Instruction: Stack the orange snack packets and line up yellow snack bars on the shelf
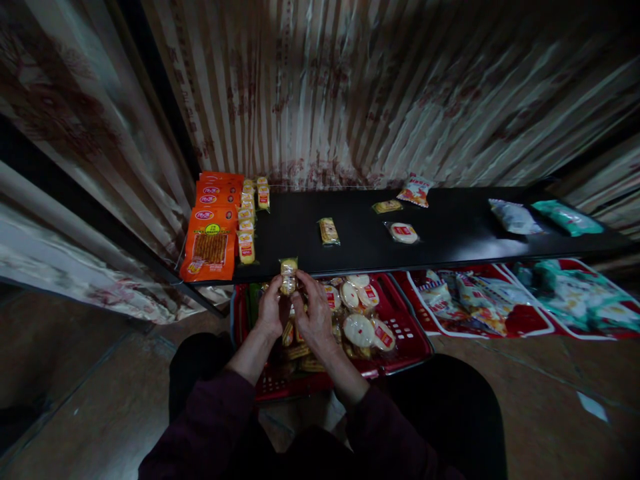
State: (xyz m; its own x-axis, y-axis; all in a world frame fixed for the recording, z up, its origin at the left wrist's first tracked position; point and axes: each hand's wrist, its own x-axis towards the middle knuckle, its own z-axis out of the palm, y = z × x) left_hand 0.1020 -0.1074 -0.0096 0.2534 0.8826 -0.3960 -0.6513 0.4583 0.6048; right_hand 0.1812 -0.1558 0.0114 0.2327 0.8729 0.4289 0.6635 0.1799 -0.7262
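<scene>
Between the fingertips of both hands is a small clear-wrapped cracker pack, held at the front edge of the black shelf. My left hand pinches its left side, and my right hand grips its right side. Below them a red basket holds several wrapped crackers and round white rice crackers, partly hidden by my hands. Left of the held pack, a row of similar cracker packs lines the shelf beside overlapping orange snack bags.
Farther along the shelf lie a single cracker pack, a round rice cracker pack, a red-and-white bag, a whitish bag and a green bag. More baskets with bags stand below right. A patterned curtain hangs behind.
</scene>
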